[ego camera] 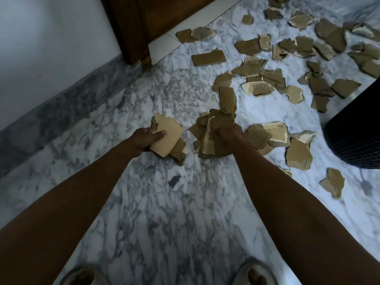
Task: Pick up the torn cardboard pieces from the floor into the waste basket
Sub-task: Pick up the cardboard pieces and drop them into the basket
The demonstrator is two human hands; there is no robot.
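My left hand (147, 137) grips a small stack of torn cardboard pieces (167, 138), tan side up, just above the marble floor. My right hand (227, 133) grips a bigger, untidy bundle of cardboard pieces (216, 122) that sticks up past my fingers. Several more torn pieces (265, 79) lie scattered over the floor ahead and to the right, some close beside my right hand. The dark mesh waste basket (357, 128) stands at the right edge, only partly in view.
A white wall with a grey marble skirting (61, 105) runs along the left. A dark wooden door frame (131, 31) stands at the top. My two feet in light slippers (255, 272) show at the bottom edge.
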